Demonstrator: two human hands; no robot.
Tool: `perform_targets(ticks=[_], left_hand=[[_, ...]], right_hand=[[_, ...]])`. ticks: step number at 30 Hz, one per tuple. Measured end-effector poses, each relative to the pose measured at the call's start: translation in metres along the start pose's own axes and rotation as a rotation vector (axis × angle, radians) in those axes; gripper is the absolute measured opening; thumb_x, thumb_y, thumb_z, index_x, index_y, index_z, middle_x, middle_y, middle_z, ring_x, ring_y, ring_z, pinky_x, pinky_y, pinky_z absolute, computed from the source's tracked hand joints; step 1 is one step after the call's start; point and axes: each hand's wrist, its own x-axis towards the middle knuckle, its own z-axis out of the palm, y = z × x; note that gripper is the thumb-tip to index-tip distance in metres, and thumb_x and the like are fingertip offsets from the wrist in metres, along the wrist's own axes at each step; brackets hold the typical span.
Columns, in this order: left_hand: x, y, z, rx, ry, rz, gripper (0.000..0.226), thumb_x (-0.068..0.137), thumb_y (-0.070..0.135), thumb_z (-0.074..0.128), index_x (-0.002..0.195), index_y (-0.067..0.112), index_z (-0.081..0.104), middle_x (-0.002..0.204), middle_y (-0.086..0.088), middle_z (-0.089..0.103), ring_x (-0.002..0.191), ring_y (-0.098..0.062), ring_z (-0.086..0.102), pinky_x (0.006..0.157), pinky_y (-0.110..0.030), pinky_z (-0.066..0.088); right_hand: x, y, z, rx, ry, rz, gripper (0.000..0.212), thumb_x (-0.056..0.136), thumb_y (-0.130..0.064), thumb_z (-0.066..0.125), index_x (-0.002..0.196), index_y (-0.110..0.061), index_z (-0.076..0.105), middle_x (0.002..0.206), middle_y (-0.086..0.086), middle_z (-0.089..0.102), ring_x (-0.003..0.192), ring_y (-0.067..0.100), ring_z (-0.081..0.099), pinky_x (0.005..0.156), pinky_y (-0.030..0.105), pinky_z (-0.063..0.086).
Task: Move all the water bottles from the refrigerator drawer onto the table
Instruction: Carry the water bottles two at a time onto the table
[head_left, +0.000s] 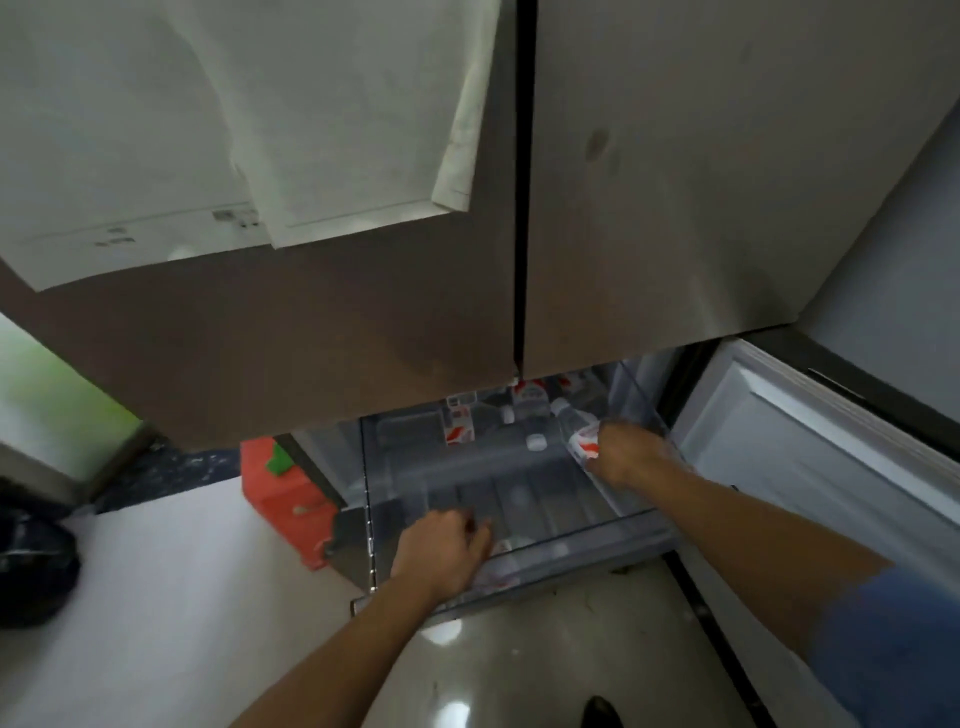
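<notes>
Head view has the water bottle (582, 439) you are after lying against the right wall of the drawer (644, 410), and your right grip (628, 452) is wrapped round its labelled body. So this is the pick-up step. Next, lift it clear of that wall and carry it to the desk (which I cannot pick out from here). Your left grip (441, 551) is curled at the drawer's front rim. I cannot tell whether it has the rim or the blurred bottle (501, 566) just behind the front wall. Toward the drawer's back, more bottles (527, 397) with red-and-white labels wait, so plenty is left. Left of the drawer sits an orange box (280, 499); right of it is the open door (779, 447).
</notes>
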Motion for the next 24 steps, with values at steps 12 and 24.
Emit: perform_targets(ticks=[12,24], left_hand=[[0.001,0.0,0.008,-0.038,0.064,-0.149,0.038,0.093,0.052,0.041,0.106,0.022,0.06,0.088,-0.003,0.066,0.081,-0.018,0.062,0.077,-0.033,0.051],[-0.015,-0.002,-0.017,-0.153,0.18,-0.182,0.032,0.094,0.049,0.045,0.091,0.021,0.061,0.082,-0.005,0.069,0.082,-0.024,0.065,0.07,-0.035,0.051]], right_hand=[[0.043,0.019,0.019,0.21,-0.049,0.082,0.062,0.086,-0.048,0.06,0.133,-0.011,0.043,0.123,0.014,0.059,0.094,0.027,0.057,0.079,0.03,0.043],[-0.042,0.001,-0.023,-0.042,0.135,-0.363,0.076,0.066,-0.048,0.077,0.13,-0.03,0.041,0.118,0.001,0.065,0.103,0.025,0.063,0.076,0.032,0.047]])
